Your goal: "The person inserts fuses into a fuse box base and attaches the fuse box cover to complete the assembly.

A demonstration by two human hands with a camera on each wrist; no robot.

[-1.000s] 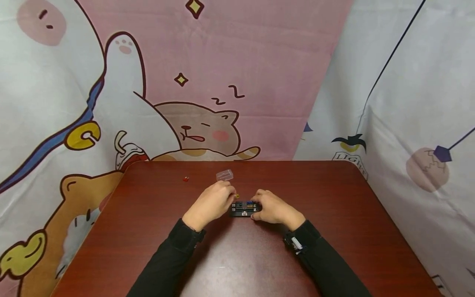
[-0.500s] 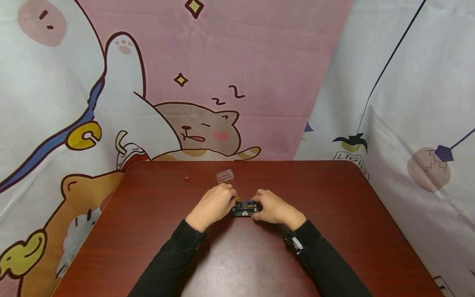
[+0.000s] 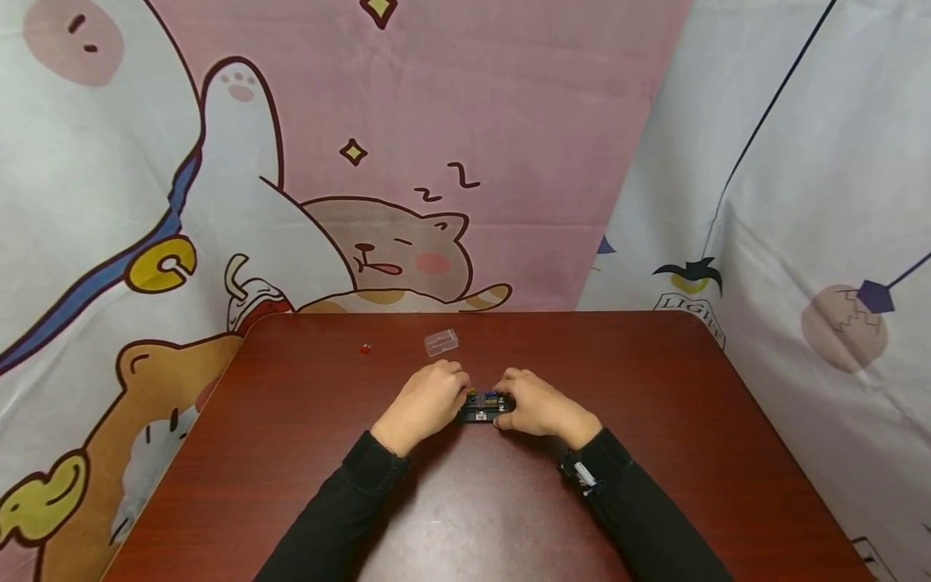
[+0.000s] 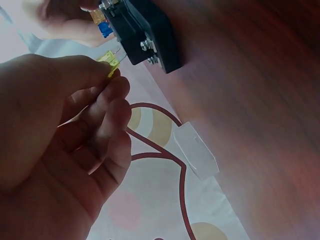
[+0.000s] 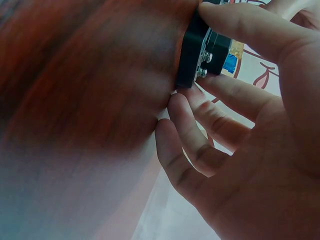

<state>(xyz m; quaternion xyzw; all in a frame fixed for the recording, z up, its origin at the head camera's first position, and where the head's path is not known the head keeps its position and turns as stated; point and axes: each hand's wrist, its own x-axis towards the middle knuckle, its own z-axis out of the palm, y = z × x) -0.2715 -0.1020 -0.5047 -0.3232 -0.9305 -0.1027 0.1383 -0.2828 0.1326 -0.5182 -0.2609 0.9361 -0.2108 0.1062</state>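
Note:
A black fuse block lies on the table between both hands, screw terminals showing at its end in the left wrist view. My left hand pinches a yellow blade fuse between thumb and forefinger, its metal prongs pointing at the block, close to it. Seated in the block are a blue blade fuse and an amber one. My right hand holds the block's right end, thumb on the near edge and fingers at the far side.
Behind the hands lies a clear plastic cover on the brown table. Farther left is a small red piece, likewise on the tabletop. A printed cloth hangs behind the table's back edge.
My left hand has moved slightly right with the yellow fuse, from beyond the block's left end to over its left part. My right hand has kept its hold on the block.

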